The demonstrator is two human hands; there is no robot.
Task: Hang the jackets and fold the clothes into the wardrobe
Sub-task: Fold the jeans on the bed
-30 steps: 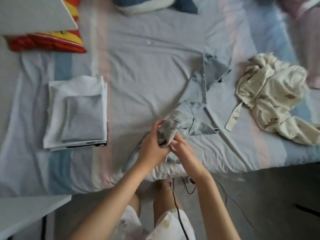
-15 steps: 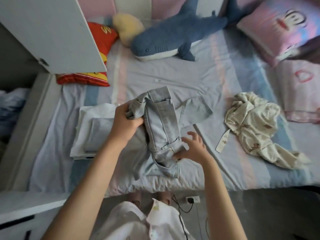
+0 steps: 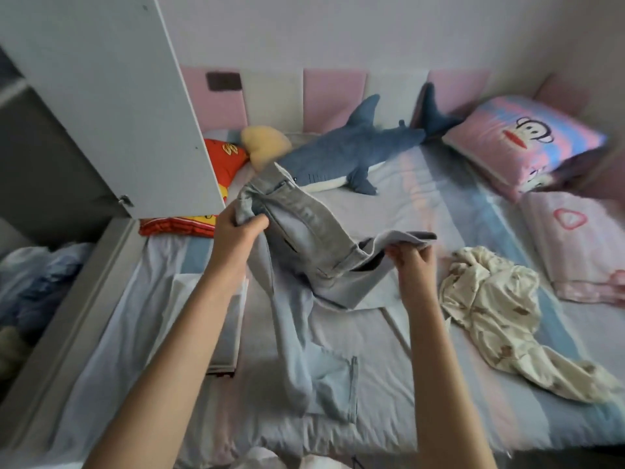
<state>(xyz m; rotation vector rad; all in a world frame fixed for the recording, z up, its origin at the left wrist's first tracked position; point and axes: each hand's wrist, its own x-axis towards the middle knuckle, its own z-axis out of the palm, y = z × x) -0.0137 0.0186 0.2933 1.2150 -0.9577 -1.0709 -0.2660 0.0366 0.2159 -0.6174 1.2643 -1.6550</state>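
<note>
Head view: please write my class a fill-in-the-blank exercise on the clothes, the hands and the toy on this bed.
1. The left hand and right hand hold one denim garment, a pair of pale ____.
2. The crumpled cream garment lies to the ____ of the right hand.
3. The blue plush toy is a ____.
4. The folded pile lies partly hidden under the ____ arm.
Missing words: jeans; right; shark; left.

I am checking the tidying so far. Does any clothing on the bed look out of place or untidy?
Yes. The cream patterned garment lies crumpled on the bed, right of the jeans, not yet folded. The folded stack on the left looks neat.
</note>
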